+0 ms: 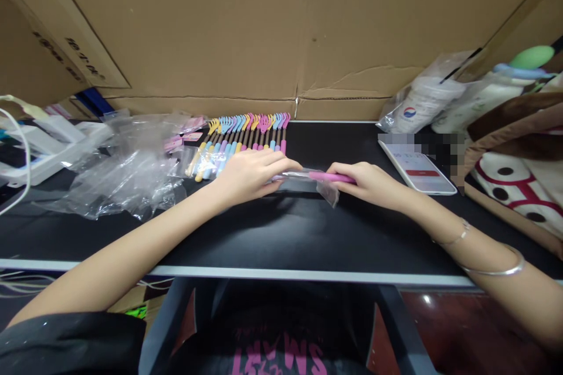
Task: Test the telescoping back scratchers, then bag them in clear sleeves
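My right hand (363, 180) is closed around the pink handle of a back scratcher (325, 176). A clear plastic bag (329, 192) covers part of it and hangs loosely just left of those fingers. Thumb and fingers of my left hand (259, 173) pinch the bagged left end, most of which they hide. Whether the scratcher is fully inside the bag I cannot tell. Behind my left hand several back scratchers (255, 139) lie in a row, with claw ends away from me and yellow, blue, purple and pink handles towards me. Some of the leftmost ones are under clear plastic.
A pile of clear plastic bags (127, 173) lies left, beside pink cards (182, 137) and a white plastic tray (44, 158). At right are a phone (420, 167), a bagged cup (428, 102), a bottle (484, 94) and a cloth bag (519, 181). Cardboard (264, 29) walls the back.
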A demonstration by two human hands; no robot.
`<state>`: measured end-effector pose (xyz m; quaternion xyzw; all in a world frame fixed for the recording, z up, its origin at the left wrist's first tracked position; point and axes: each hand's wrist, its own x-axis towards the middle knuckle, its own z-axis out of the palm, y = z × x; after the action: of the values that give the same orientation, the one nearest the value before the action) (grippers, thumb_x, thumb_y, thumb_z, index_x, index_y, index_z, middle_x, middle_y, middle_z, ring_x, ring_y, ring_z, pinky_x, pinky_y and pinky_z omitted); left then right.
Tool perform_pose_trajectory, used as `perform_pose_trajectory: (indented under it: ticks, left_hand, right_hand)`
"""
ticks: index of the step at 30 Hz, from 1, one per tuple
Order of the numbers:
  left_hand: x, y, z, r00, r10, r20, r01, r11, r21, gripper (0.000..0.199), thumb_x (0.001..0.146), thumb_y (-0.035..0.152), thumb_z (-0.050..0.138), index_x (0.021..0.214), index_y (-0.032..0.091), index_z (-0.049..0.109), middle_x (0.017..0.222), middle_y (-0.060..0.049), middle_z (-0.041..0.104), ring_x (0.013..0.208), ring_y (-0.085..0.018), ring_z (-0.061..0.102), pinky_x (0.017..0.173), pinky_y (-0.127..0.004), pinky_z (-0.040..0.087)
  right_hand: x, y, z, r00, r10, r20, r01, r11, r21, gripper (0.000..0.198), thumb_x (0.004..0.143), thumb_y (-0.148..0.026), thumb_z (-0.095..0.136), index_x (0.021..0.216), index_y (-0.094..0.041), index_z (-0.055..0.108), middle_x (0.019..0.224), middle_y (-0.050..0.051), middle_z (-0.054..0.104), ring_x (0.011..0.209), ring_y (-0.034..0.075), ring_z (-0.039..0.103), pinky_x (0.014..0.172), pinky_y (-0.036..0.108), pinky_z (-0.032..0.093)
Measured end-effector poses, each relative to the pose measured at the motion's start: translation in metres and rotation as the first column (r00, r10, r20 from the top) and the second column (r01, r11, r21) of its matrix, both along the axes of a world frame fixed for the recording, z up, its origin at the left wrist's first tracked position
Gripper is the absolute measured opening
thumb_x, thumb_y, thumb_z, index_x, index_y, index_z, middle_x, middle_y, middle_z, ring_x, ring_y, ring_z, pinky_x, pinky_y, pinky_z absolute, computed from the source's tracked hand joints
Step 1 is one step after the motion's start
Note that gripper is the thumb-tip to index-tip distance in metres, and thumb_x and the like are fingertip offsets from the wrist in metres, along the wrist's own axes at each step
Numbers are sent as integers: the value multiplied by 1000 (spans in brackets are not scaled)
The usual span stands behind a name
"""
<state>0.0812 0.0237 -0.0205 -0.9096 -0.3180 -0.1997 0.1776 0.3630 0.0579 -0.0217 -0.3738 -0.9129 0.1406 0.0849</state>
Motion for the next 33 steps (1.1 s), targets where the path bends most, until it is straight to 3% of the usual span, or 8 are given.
perform_pose_trajectory:
  ticks: [7,13,17,22,33]
  left_hand:
    - [0,1,-3,997,-30,-75,28,999,-28,42,91,35,55,132,23,48,124,-5,62,108,-20,58,84,-29,44]
    - [-18,13,8,993,70,-94,-72,997,-10,63,85,44,62,140,20,42,134,-10,55,119,-27,52,99,-39,39]
    - [-28,19,9,983,139,-123,-138,990,9,64,83,46,63,139,21,45,122,-10,62,112,-28,57,95,-40,41]
    - [-27,17,7,975,173,-139,-171,985,31,49,86,38,57,133,24,51,102,-5,68,96,-23,64,77,-31,46]
    - [-18,8,10,985,132,-112,-130,991,25,37,92,32,49,127,24,56,99,-4,69,91,-18,66,69,-25,46]
  right_hand:
    - [-4,-2,-2,1000,-16,9,16,999,30,28,92,-47,44,103,-26,59,76,0,67,62,15,60,58,24,35]
    - [10,8,5,997,-58,58,50,990,135,30,91,-46,43,100,-24,60,69,0,64,58,16,57,57,26,32]
    - [19,14,11,998,-60,34,54,987,152,25,90,-39,43,98,-23,61,66,0,62,56,15,55,56,25,31]
    - [21,15,14,999,-42,8,41,993,114,27,90,-44,45,93,-23,60,67,1,62,57,15,54,54,24,32]
    - [18,16,5,994,44,-105,-41,999,27,30,91,-48,47,97,-21,57,66,-1,57,56,12,52,55,23,35]
